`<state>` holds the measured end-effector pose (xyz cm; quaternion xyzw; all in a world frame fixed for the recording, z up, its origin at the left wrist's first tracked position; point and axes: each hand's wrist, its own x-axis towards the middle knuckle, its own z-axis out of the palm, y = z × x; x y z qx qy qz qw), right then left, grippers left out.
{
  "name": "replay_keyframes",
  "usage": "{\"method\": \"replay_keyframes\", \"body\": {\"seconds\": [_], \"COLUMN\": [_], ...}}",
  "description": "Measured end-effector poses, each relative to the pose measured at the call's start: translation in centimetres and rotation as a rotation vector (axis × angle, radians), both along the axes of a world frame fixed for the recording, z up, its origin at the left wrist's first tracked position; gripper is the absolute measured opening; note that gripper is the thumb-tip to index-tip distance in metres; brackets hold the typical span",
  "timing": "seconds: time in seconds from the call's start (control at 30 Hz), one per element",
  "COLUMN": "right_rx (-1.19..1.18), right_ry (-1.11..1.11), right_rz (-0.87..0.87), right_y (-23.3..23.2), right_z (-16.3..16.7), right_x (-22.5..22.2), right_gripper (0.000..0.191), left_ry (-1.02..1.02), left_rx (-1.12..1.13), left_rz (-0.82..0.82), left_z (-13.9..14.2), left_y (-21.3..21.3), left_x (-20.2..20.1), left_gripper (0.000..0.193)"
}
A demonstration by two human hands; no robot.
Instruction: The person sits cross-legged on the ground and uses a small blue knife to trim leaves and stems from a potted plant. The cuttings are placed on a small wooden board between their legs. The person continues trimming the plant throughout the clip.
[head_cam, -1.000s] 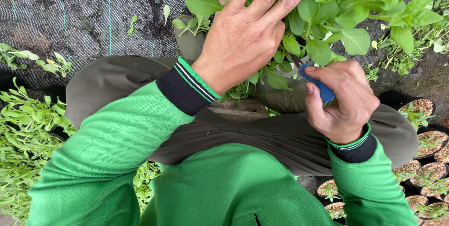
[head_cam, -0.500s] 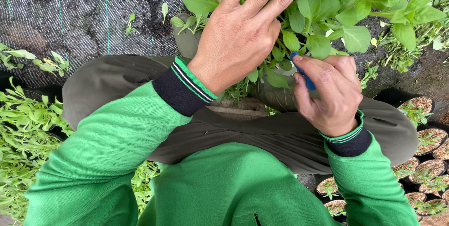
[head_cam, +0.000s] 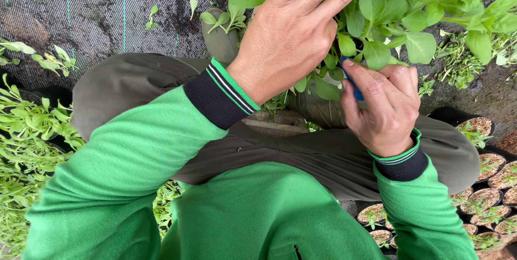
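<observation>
We are spreading our left hand (head_cam: 293,34), fingers splayed flat, over the leafy green plant (head_cam: 398,18) to steady it, while our right hand (head_cam: 385,106) is pinching a small blue-handled tool (head_cam: 353,85) near the stems; cutting cleanly means keeping leaves parted.

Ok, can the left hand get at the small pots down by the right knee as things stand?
Probably not directly. The left hand is spread in the leafy plant, and the right hand with its blue tool and the right forearm lie between it and the small pots.
</observation>
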<state>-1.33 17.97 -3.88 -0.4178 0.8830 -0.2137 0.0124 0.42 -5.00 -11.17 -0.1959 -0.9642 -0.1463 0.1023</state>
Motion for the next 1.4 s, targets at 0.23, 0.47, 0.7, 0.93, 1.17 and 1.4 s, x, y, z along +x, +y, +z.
{"method": "replay_keyframes", "body": {"seconds": [0.23, 0.47, 0.7, 0.93, 1.17, 1.4], "right_rx": [0.04, 0.047, -0.008, -0.037, -0.046, -0.153], "right_ry": [0.025, 0.017, -0.034, -0.023, -0.03, -0.054], "right_rz": [0.012, -0.007, -0.029, -0.015, -0.003, -0.07], "right_y": [0.2, 0.0, -0.1, -0.8, -0.8, 1.9], "right_z": [-0.6, -0.8, -0.1, 0.3, 0.6, 3.8], "right_x": [0.2, 0.3, 0.1, -0.4, -0.5, -0.1], "right_gripper": [0.04, 0.04, 0.038, 0.038, 0.036, 0.028], "left_ry": [-0.02, -0.001, 0.008, 0.019, -0.003, -0.136], "left_rx": [0.008, 0.011, 0.023, 0.006, 0.031, 0.276], "left_rz": [-0.016, -0.014, -0.013, -0.013, -0.019, -0.371], "left_z": [0.2, 0.0, 0.2, 0.5, 2.3, 10.0], "left_y": [0.0, 0.0, 0.0, 0.0, 0.0, -2.8], "left_x": [0.0, 0.2, 0.2, 0.2, -0.3, 0.6], "left_gripper": [0.033, 0.032, 0.032, 0.027, 0.027, 0.016]}}
